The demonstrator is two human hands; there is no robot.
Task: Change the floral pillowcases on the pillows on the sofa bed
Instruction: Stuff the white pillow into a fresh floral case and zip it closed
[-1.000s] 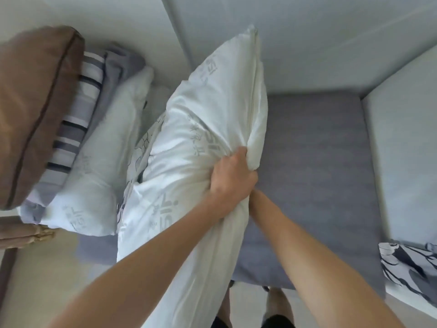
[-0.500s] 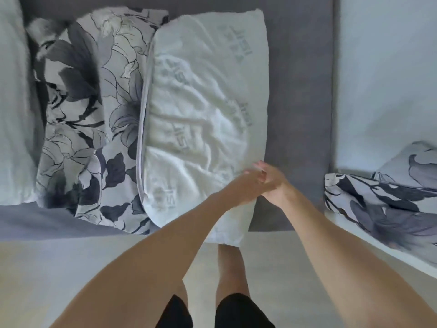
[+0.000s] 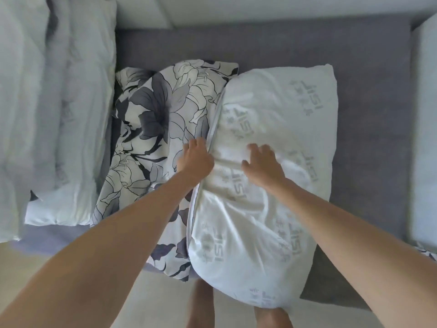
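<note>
A bare white pillow with faint grey lettering lies on the grey sofa bed, its near end hanging over the front edge. Just to its left, touching it, lies a pillow in a floral pillowcase — dark grey and cream blooms on a pale ground.

The left hand sits at the seam where the two meet, knuckles up; its fingers dip down between them, so I cannot tell whether they grip anything. The right hand rests flat on top of the bare pillow, fingers spread and relaxed, holding nothing.

Further left, more white bedding is piled (slightly blurred). At the far right edge — a sliver of another floral fabric.
</note>
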